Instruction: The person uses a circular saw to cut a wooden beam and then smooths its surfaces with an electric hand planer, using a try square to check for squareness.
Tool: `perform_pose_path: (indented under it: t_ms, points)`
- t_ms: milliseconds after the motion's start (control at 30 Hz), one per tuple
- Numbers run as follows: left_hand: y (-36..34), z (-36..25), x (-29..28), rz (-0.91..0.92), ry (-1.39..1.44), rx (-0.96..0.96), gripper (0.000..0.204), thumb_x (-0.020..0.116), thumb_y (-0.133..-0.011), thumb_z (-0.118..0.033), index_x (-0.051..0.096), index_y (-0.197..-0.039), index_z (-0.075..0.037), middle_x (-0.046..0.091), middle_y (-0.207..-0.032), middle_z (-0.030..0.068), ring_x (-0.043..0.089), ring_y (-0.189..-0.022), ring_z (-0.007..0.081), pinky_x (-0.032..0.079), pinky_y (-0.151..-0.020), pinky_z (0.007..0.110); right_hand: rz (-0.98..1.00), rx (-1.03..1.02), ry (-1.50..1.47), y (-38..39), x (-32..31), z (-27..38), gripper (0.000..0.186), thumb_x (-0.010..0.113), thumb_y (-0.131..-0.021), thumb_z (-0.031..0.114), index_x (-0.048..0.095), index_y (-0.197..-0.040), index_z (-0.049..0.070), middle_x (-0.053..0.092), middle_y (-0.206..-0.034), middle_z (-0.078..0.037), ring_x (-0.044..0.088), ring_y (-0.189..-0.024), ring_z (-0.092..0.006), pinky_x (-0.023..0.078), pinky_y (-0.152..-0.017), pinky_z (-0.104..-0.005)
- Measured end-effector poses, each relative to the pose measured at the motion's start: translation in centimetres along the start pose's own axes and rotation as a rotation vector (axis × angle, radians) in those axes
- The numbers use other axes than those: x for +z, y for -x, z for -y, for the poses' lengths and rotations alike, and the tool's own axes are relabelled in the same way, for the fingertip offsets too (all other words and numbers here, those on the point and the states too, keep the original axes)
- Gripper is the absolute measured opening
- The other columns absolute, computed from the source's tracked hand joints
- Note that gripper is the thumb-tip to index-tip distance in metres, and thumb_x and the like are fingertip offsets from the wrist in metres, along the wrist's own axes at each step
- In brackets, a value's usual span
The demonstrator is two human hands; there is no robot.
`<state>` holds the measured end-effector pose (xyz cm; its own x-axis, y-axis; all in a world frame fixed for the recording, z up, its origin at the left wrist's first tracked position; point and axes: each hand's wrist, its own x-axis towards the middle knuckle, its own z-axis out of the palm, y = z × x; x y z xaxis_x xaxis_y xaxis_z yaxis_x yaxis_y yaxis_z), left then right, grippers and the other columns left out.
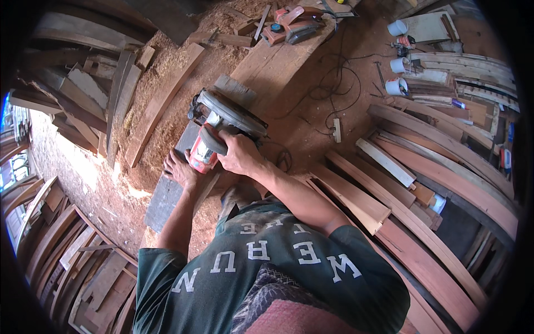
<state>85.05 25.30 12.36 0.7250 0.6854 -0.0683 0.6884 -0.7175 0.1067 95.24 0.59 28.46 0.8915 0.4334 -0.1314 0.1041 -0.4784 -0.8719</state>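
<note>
Beside the blade, left hand is pressing flat, fingers open, on the grey plank; right hand fingers are gripping the circular saw — a kickback could be cutting them.

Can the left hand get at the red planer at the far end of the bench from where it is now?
Probably not. The left hand is pressed on the plank beside the saw, and the planer lies far up the bench, beyond the saw.

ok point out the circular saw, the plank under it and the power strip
circular saw [214, 131], head view, on its red motor body
plank [167, 192], head view, on its bare grey face
power strip [336, 129], head view, on its white casing
</note>
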Motion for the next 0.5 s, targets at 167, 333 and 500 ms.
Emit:
perform_pose_path:
  t_ms: [167,333,500]
  points:
    - [0.4,-0.2,-0.3,-0.022,-0.054,0.032,0.073,0.06,-0.103,-0.062,0.047,-0.159,-0.018,0.048,-0.161,0.0085,0.031,-0.158,0.0304,0.012,-0.129,0.068,0.0,-0.024,-0.016,-0.7,0.6,-0.4,0.034,0.076,-0.084,0.012,0.065,-0.113,-0.003,0.071,-0.086,-0.033,0.072,-0.088,-0.0519,0.058,-0.078,-0.0563]
    - [0.7,-0.9,-1.7,0.024,-0.045,0.05,0.079,0.069,-0.098,-0.055,0.041,-0.161,-0.017,0.044,-0.163,0.0098,0.028,-0.159,0.0324,0.011,-0.129,0.069,0.004,-0.042,-0.039,-1.7,0.9,-0.6,0.031,0.075,-0.086,0.012,0.065,-0.111,-0.003,0.071,-0.086,-0.034,0.072,-0.089,-0.0527,0.058,-0.077,-0.0563]
    - [1.0,-1.6,-3.1,0.069,-0.017,0.058,0.099,0.083,-0.081,-0.046,0.036,-0.163,-0.015,0.04,-0.163,0.0132,0.026,-0.159,0.0358,0.009,-0.129,0.071,0.025,-0.058,-0.053,-2.6,0.9,-0.3,0.03,0.074,-0.087,0.012,0.065,-0.111,-0.004,0.071,-0.088,-0.035,0.072,-0.09,-0.0528,0.058,-0.078,-0.0558]
